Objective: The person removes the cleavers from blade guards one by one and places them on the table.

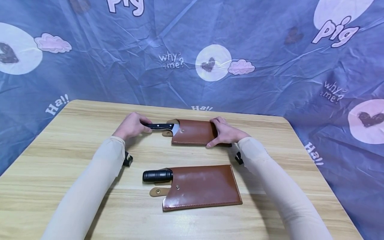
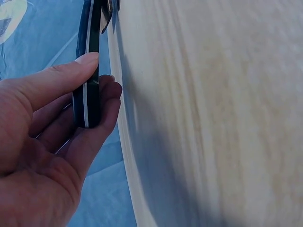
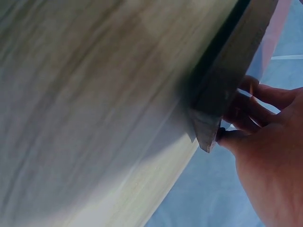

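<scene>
Here, grips knife handle (image 1: 159, 126) with left hand (image 1: 134, 125), brown sheath (image 1: 196, 133) with right hand (image 1: 226, 131), near the far edge of the worktop (image 1: 90, 130).

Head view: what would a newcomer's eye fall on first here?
The nearer brown sheath lies on the table, a ridged black handle jutting from its left end. Beyond it, the left hand pinches a riveted handle at the left of the farther brown sheath, whose right end the right hand grips. Behind the table hangs a blue backdrop printed with hearts and words.
</scene>
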Available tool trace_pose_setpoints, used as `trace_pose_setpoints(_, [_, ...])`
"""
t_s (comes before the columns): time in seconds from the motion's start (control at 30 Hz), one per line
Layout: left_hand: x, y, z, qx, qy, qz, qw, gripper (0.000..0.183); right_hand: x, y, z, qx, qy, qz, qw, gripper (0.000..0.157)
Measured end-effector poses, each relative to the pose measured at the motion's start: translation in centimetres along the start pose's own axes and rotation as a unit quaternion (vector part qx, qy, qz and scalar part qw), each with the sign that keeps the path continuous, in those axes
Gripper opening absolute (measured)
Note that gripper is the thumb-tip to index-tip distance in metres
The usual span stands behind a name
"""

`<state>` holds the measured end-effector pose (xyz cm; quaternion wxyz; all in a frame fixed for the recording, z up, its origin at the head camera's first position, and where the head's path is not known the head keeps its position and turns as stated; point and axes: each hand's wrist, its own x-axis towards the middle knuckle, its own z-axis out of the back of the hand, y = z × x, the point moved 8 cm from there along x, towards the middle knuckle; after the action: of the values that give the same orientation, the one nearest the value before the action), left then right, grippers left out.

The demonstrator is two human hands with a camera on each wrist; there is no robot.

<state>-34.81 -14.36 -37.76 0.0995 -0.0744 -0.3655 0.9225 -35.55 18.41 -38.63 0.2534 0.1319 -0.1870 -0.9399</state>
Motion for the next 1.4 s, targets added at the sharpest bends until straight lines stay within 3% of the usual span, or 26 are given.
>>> trace_pose_setpoints(0.87, [0.01,0.42,0.0,-0.007,0.016,0.01,0.9998,0.038,-0.76,-0.72,0.15,0.008,-0.003,-0.009,1.0,0.125])
trace_pose_setpoints(1.4, [-0.41,0.64,0.75,-0.007,0.016,-0.005,0.9998,0.038,-0.81,-0.98,0.29,0.012,-0.001,-0.012,1.0,0.127])
